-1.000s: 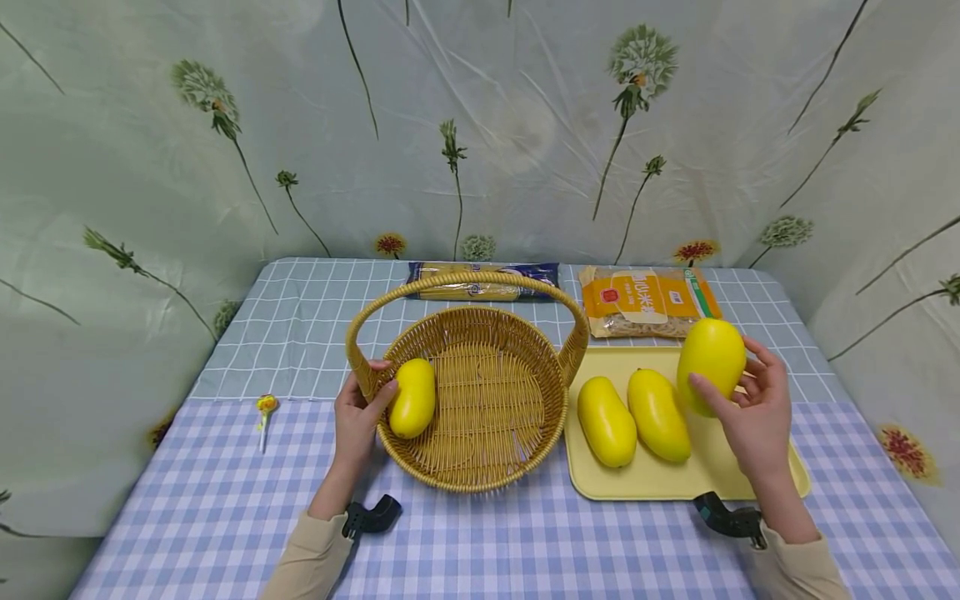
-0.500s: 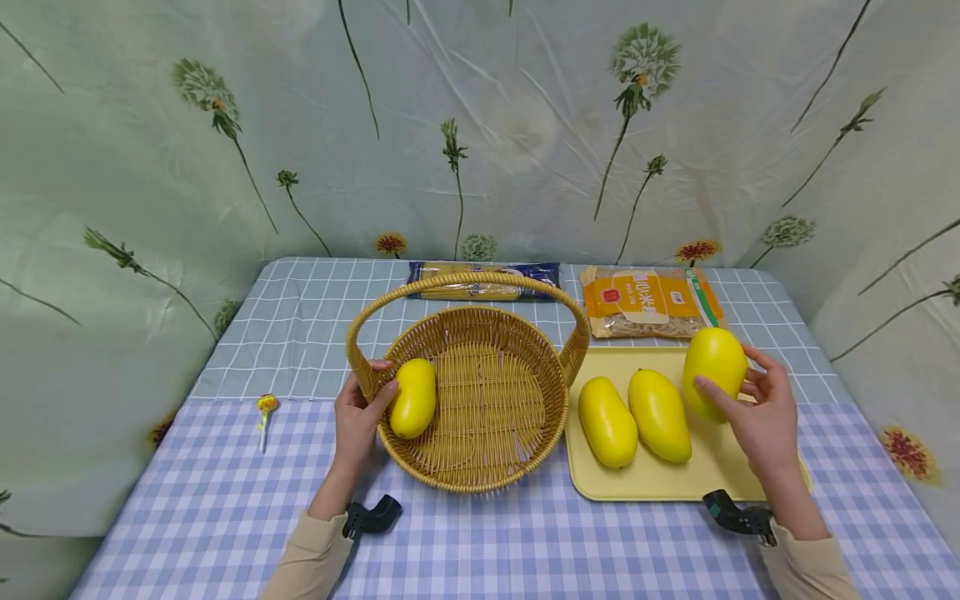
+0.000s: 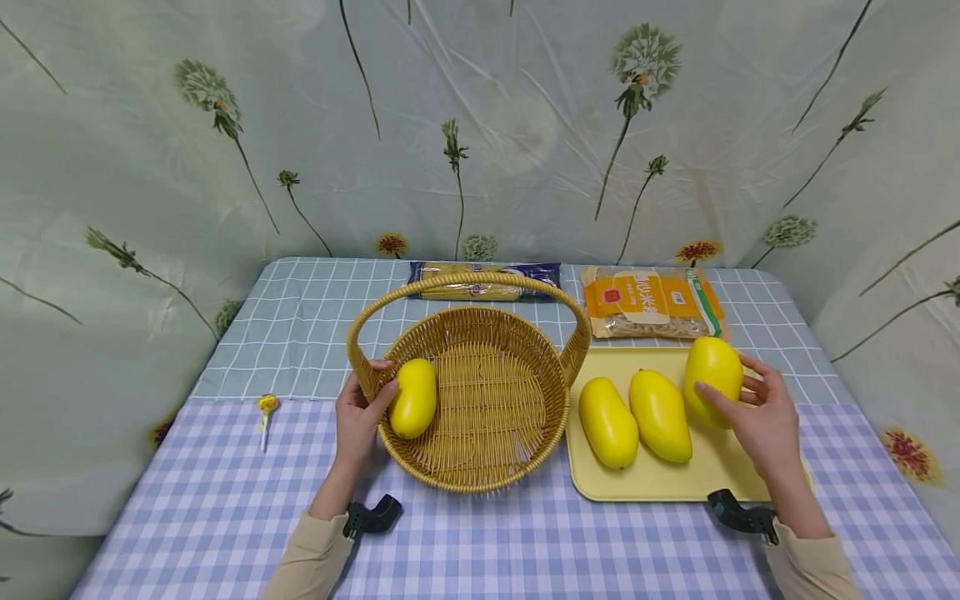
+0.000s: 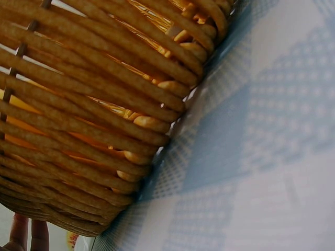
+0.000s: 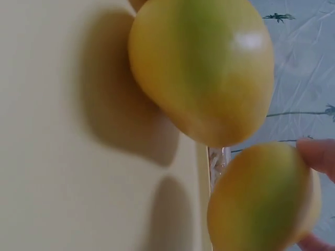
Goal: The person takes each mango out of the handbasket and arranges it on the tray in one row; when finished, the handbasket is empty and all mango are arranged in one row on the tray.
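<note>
One mango [image 3: 712, 379] hung just above the tray [image 3: 630, 490], thumb and fingers of the right hand [image 3: 767, 421] curved round its sides. It looked firm, smooth and slightly slick, probably light enough for a single hand, and best held at its wide middle. The left hand [image 3: 360, 421] gripped the left side of the basket [image 3: 474, 486], thumb inside; its other fingers were partly hidden, so how tightly was hard to tell.
</note>
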`<state>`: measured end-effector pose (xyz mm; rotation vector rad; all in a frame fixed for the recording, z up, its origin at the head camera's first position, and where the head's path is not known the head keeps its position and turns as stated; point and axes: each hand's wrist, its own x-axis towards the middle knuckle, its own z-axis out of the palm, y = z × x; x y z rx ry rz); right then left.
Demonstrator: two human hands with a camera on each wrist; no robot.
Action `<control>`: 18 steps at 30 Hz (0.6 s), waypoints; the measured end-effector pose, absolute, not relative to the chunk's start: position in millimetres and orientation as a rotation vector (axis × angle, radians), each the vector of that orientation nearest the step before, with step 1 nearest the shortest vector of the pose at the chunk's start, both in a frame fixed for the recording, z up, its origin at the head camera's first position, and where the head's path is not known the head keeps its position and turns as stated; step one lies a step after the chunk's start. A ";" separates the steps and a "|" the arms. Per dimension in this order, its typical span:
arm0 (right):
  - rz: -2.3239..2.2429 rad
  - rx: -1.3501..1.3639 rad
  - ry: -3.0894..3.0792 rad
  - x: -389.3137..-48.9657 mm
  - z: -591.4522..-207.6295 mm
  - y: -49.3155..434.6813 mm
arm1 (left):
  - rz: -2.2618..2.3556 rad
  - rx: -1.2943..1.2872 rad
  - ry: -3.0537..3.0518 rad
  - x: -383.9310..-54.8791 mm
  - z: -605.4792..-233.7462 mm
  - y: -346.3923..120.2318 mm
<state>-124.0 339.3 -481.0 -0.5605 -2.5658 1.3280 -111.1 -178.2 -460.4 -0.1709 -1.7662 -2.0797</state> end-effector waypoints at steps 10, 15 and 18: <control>1.329 -0.548 -2.695 -109.1 -444.7 314.9 | -2.079 -0.170 -1.764 -110.9 -460.8 -178.5; 1.283 -0.498 -2.716 -116.2 -467.2 330.8 | -2.076 -0.163 -1.775 -110.5 -459.1 -178.3; 1.274 -0.524 -2.745 -112.5 -457.7 323.4 | -2.070 -0.170 -1.779 -110.5 -459.1 -178.5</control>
